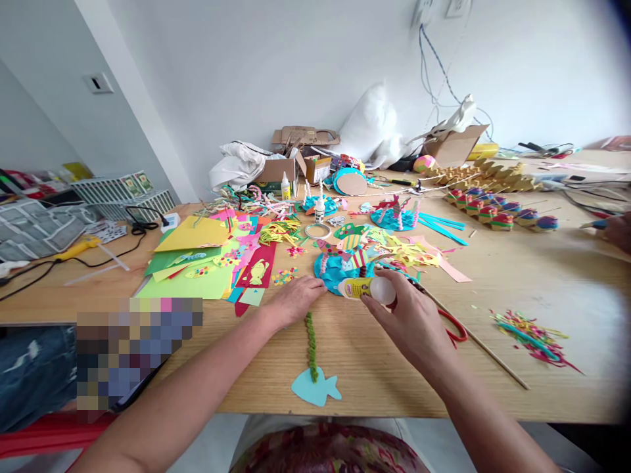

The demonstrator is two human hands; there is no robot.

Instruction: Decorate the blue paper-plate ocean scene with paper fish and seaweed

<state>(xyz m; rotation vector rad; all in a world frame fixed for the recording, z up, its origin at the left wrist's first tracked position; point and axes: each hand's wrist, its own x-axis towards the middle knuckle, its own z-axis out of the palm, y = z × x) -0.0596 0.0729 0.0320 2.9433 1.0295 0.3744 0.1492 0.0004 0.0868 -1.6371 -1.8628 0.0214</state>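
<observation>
- The right hand (407,309) holds a glue bottle (362,288), with fingers closed around its base end.
- The long axis of the bottle lies almost level across the view; its nozzle (341,289) points to the left, at the near part of a blue disc (331,279).
- The left hand (303,295) is at the near left rim of this disc, its fingers close together; I cannot tell whether they pinch it or only rest on it.
- A light blue paper fish (308,387) lies near the front edge of the desk (379,387), its nose to the left and its tail to the right.
- From the fish, a fuzzy green stem (311,338) runs away from the person, up to the left hand.
- Wood surface shows on both sides of the fish; on the right, a thin stick (497,358) lies slantwise, and farther right is a pile of paper scraps (532,336).
- Red scissors (459,327) are partly hidden behind the right hand, so their blades are hard to see.
- The bottle and the right hand cover part of the disc.
- At the right border, another person's hand (618,232) is cut off and blurred.
</observation>
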